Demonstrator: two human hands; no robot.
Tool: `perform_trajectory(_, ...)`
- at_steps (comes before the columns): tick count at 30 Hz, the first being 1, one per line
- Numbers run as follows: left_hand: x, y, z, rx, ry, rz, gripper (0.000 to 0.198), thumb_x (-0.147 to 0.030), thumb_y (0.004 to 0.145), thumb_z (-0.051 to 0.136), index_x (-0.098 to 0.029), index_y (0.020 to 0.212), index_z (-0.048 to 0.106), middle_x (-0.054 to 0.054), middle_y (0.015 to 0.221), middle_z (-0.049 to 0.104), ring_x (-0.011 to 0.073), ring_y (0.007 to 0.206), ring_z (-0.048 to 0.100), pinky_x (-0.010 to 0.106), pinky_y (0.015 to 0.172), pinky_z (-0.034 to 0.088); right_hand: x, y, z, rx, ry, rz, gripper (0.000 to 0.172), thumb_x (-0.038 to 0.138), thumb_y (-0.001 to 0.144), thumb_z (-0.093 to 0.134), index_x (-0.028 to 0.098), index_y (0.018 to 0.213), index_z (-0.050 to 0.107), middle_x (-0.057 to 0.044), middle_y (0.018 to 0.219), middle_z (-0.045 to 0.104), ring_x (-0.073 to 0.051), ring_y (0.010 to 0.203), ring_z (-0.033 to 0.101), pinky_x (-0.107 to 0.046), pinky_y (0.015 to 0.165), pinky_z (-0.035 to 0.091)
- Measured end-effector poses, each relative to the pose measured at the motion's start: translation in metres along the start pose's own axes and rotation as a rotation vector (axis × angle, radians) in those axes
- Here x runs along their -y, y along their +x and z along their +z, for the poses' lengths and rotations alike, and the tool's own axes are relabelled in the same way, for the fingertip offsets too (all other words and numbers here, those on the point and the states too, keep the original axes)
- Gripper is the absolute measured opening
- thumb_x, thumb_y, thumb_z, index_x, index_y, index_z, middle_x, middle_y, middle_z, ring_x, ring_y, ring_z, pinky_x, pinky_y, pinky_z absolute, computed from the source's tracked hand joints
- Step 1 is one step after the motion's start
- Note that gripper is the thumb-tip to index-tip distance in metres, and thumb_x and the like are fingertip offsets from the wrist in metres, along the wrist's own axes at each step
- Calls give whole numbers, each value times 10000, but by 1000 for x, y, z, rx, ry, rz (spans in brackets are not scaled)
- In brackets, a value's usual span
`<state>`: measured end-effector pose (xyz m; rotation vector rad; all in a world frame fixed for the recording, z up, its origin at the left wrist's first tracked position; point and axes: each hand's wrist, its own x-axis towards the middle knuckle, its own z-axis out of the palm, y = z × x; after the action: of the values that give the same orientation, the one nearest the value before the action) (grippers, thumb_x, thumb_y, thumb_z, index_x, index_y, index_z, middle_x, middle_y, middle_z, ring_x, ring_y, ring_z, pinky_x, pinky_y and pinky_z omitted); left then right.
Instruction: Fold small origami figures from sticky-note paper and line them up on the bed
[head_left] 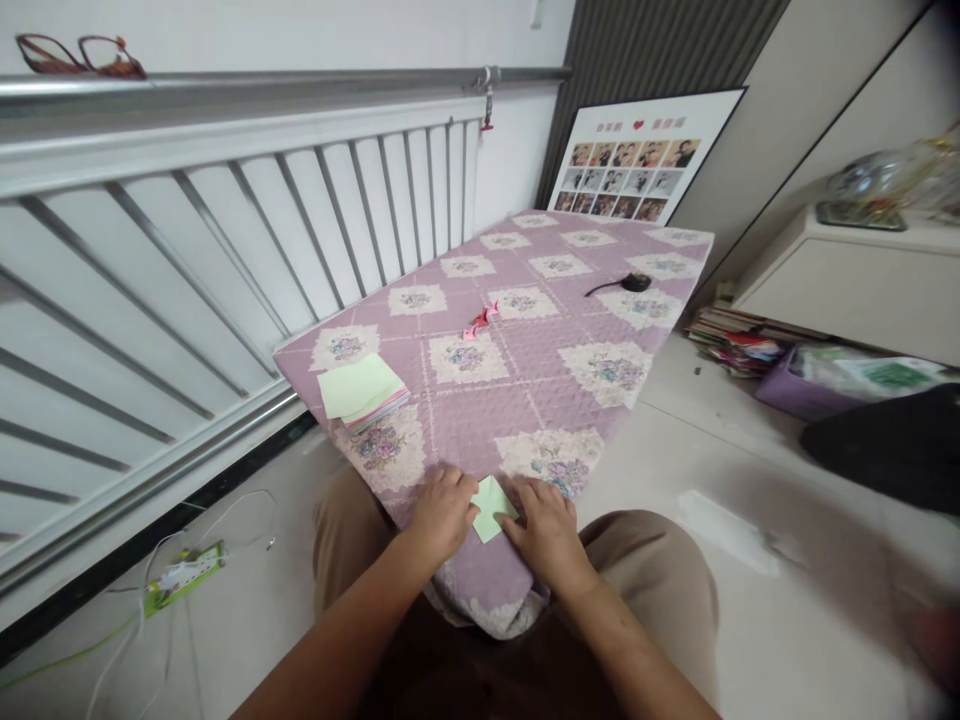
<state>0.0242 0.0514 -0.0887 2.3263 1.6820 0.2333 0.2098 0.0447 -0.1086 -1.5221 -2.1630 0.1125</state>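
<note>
1. Pinning left edge of small pale-green paper square [491,508] under left hand [442,512], fingers half-curled, gripping nothing.
2. Pressing right edge under right hand [547,532], fingers flat.
3. Lying at near edge of purple floral quilted tabletop [525,380].

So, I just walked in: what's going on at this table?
A seated person presses a small light-green paper sheet onto the near edge of the purple floral table cover, left hand on one side, right hand on the other. A stack of coloured paper lies to the left; a small pink folded piece sits further back.
</note>
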Motion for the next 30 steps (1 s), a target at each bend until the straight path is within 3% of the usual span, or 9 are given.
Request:
perform_trajectory(3, -2, -5, 7, 10, 17, 113, 133, -220, 907, 508, -229, 987, 614, 40, 976, 563, 205, 951, 491, 341, 821, 408, -5, 0, 4, 48, 4, -13, 455, 287, 810, 562, 269, 1263, 521, -104, 1277, 545, -290, 1187, 458, -453, 899, 370)
perform_trajectory(9, -8, -23, 17, -1, 69, 167, 208, -282, 939, 465, -266, 1076, 621, 33, 1047, 579, 213, 950, 488, 344, 800, 406, -6, 3, 7, 164, 44, 29, 377, 275, 801, 558, 293, 1176, 585, -75, 1349, 510, -304, 1286, 383, -539, 973, 303)
perform_trajectory(15, -8, -43, 16, -24, 67, 188, 310, -228, 923, 473, -309, 1216, 536, 29, 1255, 519, 235, 1096, 445, 406, 918, 355, -7, 3, 10, 131, 180, 69, 284, 298, 810, 554, 293, 1087, 616, -66, 1294, 565, -311, 1248, 434, -581, 976, 255)
perform_trajectory(21, -7, -44, 14, -25, 82, 195, 311, -241, 922, 468, -315, 1218, 532, 27, 1268, 515, 236, 1116, 435, 414, 929, 341, -5, 5, 10, 56, 215, 24, 239, 262, 828, 525, 263, 1044, 626, -75, 1233, 604, -279, 1172, 507, -528, 967, 265)
perform_trajectory(26, -6, -44, 15, -32, 77, 199, 316, -241, 913, 485, -317, 1216, 536, 20, 1262, 518, 226, 1115, 437, 395, 913, 344, -3, 8, 8, 25, 288, 41, 96, 264, 807, 544, 244, 834, 633, -46, 1043, 671, -249, 1024, 574, -453, 916, 299)
perform_trajectory(30, -4, -45, 17, -34, 68, 193, 321, -246, 904, 498, -328, 1210, 548, 14, 1266, 518, 221, 1113, 438, 384, 905, 344, -1, 11, 6, 57, 349, 45, 62, 239, 798, 538, 239, 789, 600, -16, 869, 677, -213, 882, 597, -389, 854, 324)
